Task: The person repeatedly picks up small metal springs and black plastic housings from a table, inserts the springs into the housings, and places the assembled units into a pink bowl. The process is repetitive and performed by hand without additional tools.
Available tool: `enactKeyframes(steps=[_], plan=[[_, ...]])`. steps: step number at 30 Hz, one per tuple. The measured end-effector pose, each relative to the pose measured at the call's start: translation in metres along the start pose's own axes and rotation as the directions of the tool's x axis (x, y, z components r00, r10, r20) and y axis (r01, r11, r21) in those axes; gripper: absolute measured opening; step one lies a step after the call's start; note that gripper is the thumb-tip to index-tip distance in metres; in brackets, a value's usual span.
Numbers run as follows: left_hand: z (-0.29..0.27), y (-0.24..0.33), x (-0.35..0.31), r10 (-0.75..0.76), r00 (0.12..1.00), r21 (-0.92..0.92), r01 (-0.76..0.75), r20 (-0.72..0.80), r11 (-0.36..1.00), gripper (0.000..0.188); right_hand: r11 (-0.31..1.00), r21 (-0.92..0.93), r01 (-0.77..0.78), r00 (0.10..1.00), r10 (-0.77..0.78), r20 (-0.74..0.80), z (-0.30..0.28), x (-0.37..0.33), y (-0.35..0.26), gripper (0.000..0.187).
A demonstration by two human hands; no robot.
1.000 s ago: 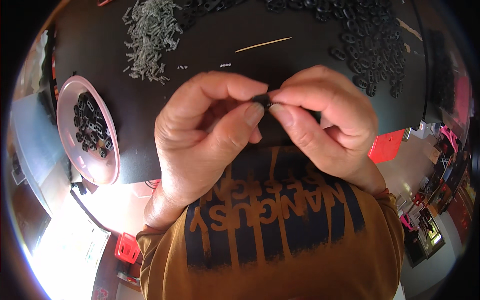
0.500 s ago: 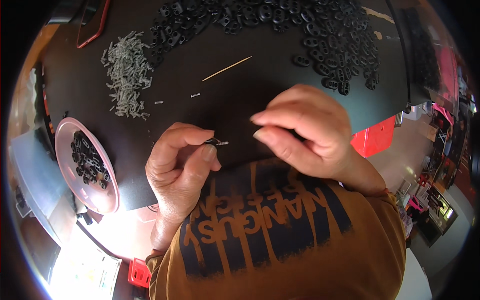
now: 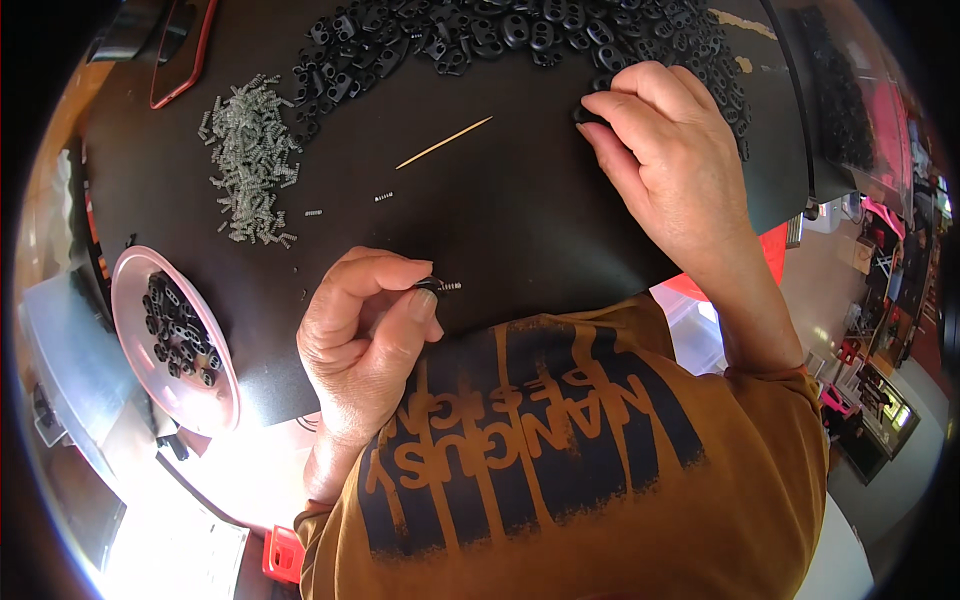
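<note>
My left hand pinches a small black plastic piece between thumb and fingertips, above the table's near edge. Out of its right side a small metal spring sticks toward the right. My right hand is stretched out to the far right, its thumb and forefinger closed on a black cord lock piece, mostly hidden by the fingers. It is at the near border of a large pile of black two-hole cord lock pieces. Two loose springs, one a spring, lie beyond my left hand.
A heap of springs lies at left. A wooden toothpick rests mid-table. At the left edge stands a pink bowl with black pieces inside. A red-edged phone-like object is far left; a red container stands beyond the right edge.
My right hand has moved from near the left hand out to the pile at the far right and closed on a black piece there. The left hand keeps its hold, almost unmoved.
</note>
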State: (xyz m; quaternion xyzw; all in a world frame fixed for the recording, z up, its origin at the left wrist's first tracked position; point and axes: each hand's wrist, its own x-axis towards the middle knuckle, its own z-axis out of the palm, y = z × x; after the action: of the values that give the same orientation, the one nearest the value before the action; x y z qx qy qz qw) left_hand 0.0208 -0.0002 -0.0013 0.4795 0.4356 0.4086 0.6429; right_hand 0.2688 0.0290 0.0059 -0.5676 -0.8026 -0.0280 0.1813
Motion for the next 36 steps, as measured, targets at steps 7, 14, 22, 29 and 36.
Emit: enactKeyframes(steps=[7,14,22,29,36], plan=[[-0.002,-0.001,0.001,0.016,0.999,-0.034,-0.014,0.040,0.999,0.020,0.996,0.090,0.019,1.000,-0.020,0.008,0.002,0.001,-0.006,0.019],[-0.001,-0.002,0.002,0.031,0.999,-0.110,-0.027,0.038,0.994,0.018,0.930,0.366,-0.048,0.999,0.053,-0.005,0.002,-0.003,-0.015,0.019],[0.008,0.006,0.013,0.021,0.999,-0.403,-0.003,0.040,0.915,0.013,0.140,0.943,-0.301,0.944,0.181,0.274,-0.005,0.004,-0.061,0.021],[0.005,0.011,0.018,0.092,0.996,-0.487,-0.079,0.003,0.870,0.013,-0.091,0.940,-0.329,0.935,0.109,0.338,-0.003,0.008,-0.070,0.024],[0.008,0.008,0.021,0.132,0.990,-0.501,-0.143,-0.057,0.853,0.013,-0.285,0.882,-0.376,0.885,0.172,0.433,-0.001,0.008,-0.078,0.023]])
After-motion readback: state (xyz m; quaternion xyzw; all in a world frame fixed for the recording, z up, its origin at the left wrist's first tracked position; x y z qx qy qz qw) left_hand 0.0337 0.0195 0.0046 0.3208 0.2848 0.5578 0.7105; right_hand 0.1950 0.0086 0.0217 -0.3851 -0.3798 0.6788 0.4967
